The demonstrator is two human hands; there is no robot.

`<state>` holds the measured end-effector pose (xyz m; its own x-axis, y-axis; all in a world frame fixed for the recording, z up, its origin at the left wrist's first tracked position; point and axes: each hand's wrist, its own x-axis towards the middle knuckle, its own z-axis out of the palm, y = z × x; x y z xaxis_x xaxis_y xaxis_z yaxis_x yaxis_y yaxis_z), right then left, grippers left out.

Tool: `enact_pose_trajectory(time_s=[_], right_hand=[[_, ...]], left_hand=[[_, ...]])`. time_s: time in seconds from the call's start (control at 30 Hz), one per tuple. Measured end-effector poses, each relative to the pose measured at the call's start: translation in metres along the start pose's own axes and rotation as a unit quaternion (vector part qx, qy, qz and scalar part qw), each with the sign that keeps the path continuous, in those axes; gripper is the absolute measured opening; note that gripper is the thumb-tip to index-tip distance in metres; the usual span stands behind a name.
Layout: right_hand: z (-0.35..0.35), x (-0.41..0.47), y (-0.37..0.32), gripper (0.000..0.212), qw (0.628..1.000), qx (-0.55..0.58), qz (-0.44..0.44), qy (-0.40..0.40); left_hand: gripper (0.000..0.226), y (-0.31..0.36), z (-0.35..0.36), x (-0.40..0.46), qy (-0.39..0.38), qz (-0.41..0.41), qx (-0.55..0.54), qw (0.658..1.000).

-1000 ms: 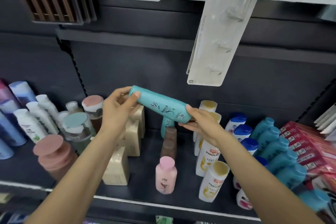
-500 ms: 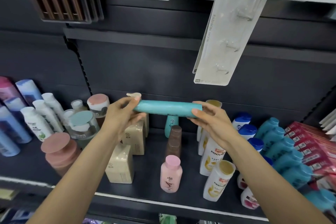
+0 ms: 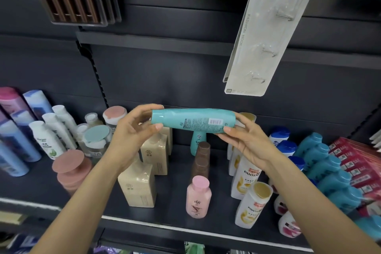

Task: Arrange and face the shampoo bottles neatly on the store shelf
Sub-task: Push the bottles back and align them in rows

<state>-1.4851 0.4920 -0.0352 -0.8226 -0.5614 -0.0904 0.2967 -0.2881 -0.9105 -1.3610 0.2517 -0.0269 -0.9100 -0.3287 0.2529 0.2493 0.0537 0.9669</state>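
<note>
Item 1: teal shampoo bottle (image 3: pixel 192 119), held level in front of me above the shelf (image 3: pixel 177 173), barcode side toward the camera. My left hand (image 3: pixel 134 130) grips its left end, thumb under the bottle and fingers curled over the top. My right hand (image 3: pixel 245 140) pinches the right end, thumb on the lower edge and fingers behind. Both forearms reach up from the bottom corners of the frame, and the 2 hands are apart by the bottle's length.

Stock on the shelf below:
- 1 upright teal bottle (image 3: pixel 196 140), at the back, directly under the held one.
- 1 pink bottle (image 3: pixel 198 197), front centre.
- 2 brown bottles (image 3: pixel 202 159), in a row behind the pink one.
- 3 beige square bottles (image 3: pixel 138 185) in view, partly hidden by my left arm.
- 2 white Pantene bottles (image 3: pixel 253 205) with labels readable; more behind, count unclear.
</note>
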Motion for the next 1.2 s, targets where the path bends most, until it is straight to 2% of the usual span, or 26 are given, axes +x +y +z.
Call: enact_pose_trajectory(time_s=[0.13, 0.37, 0.43, 0.53, 0.6, 0.73, 0.8, 0.9, 1.1, 1.2], right_hand=[[0.004, 0.002, 0.003, 0.043, 0.998, 0.050, -0.015, 0.022], [0.006, 0.008, 0.005, 0.016, 0.995, 0.065, -0.028, 0.070], [0.004, 0.009, 0.004, 0.022, 0.995, 0.067, -0.032, 0.073], [0.002, 0.010, 0.003, 0.032, 0.996, 0.059, -0.016, 0.067], [-0.001, 0.010, 0.001, 0.036, 0.998, 0.046, -0.011, 0.042], [-0.007, 0.010, 0.003, 0.041, 0.999, -0.031, -0.012, 0.014], [-0.007, 0.012, 0.006, 0.046, 0.993, -0.109, -0.027, 0.025], [-0.005, 0.017, 0.008, 0.050, 0.970, -0.227, -0.063, 0.059], [-0.003, 0.026, 0.006, 0.048, 0.942, -0.314, -0.097, 0.068], [-0.005, 0.029, 0.002, 0.046, 0.906, -0.406, -0.105, 0.056]], left_hand=[[0.046, -0.001, 0.004, 0.002, 0.037, -0.029, -0.040, 0.998], [0.033, -0.004, 0.012, 0.005, 0.045, -0.103, -0.110, 0.988], [0.033, -0.003, 0.013, 0.005, 0.058, -0.104, -0.115, 0.986], [0.016, -0.005, 0.010, 0.008, 0.066, -0.098, -0.083, 0.990], [0.018, -0.004, 0.006, 0.011, 0.061, -0.092, -0.068, 0.992], [0.033, -0.001, 0.005, 0.016, 0.078, -0.092, -0.101, 0.988], [0.037, -0.002, 0.006, 0.018, 0.071, -0.090, -0.115, 0.987], [0.041, -0.002, 0.009, 0.021, 0.055, -0.085, -0.104, 0.989], [0.038, 0.001, 0.016, 0.030, 0.058, -0.035, -0.077, 0.995], [0.039, -0.005, 0.016, 0.031, 0.064, -0.039, -0.093, 0.993]])
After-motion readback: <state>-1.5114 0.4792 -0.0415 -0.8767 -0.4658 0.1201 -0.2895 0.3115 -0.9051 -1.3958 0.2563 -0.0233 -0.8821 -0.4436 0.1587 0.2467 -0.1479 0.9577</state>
